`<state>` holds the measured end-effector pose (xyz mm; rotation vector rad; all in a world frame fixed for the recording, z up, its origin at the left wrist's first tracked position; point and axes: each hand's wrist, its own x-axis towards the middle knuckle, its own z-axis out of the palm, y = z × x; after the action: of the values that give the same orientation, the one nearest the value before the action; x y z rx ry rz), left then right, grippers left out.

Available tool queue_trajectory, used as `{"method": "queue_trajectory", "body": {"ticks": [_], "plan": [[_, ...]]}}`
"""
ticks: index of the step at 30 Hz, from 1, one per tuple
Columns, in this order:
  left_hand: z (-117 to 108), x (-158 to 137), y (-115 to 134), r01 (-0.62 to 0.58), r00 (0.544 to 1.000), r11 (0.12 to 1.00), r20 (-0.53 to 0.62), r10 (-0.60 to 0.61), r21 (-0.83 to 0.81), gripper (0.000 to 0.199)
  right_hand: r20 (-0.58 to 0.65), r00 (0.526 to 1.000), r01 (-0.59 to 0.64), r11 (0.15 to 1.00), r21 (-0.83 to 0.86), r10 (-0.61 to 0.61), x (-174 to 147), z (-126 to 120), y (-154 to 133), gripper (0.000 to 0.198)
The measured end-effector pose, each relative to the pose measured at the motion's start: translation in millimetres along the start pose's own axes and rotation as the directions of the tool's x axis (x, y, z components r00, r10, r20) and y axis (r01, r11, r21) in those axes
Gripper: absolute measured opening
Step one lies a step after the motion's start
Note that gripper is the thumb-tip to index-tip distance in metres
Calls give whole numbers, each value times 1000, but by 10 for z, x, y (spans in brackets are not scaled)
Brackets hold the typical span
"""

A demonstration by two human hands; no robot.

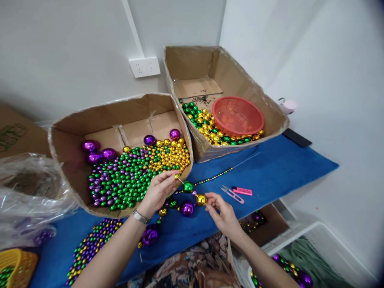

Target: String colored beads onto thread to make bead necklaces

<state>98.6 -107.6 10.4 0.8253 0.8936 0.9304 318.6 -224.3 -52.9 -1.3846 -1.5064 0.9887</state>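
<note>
My left hand [162, 189] pinches a small gold bead [177, 177] at the near right corner of the left cardboard box. A short pale string or stem runs from that bead toward a large green bead [188, 187]. My right hand [220, 210] has its fingertips closed on a large gold bead [201, 199], just right of the green one. Between my hands lies a strand with a large purple bead [187, 208] and smaller beads. Farther left along it, another large purple bead [150, 235] rests on the blue cloth [207, 224].
The left cardboard box [75, 112] holds green, gold and purple beads. A red basket [238, 116] sits on beads in the right box [195, 50]. Pink thread snips [234, 195] and a pink lighter [242, 191] lie near a thin bead string [214, 177]. A yellow basket [27, 266] stands front left.
</note>
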Motion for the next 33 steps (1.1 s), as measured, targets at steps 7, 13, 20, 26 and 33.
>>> {"method": "queue_trajectory", "body": {"ticks": [7,13,20,26,33], "plan": [[8,-50,74,-155,985,924,-11,170,350,27,-56,996,66,987,-147,-75,27,-68,-65,25],[241,-90,36,-307,950,754,133,283,581,23,-108,994,9,990,-137,-24,82,-103,46,24],[407,-57,-398,-362,931,702,274,240,614,16,-22,999,-30,974,-227,25,17,-17,369,40],[514,-97,-293,-451,891,625,352,285,637,15,-16,998,51,893,-447,-65,67,-269,91,47],[755,-103,124,-488,873,641,341,349,593,15,-13,966,237,904,-355,-258,336,-358,-346,29]]}}
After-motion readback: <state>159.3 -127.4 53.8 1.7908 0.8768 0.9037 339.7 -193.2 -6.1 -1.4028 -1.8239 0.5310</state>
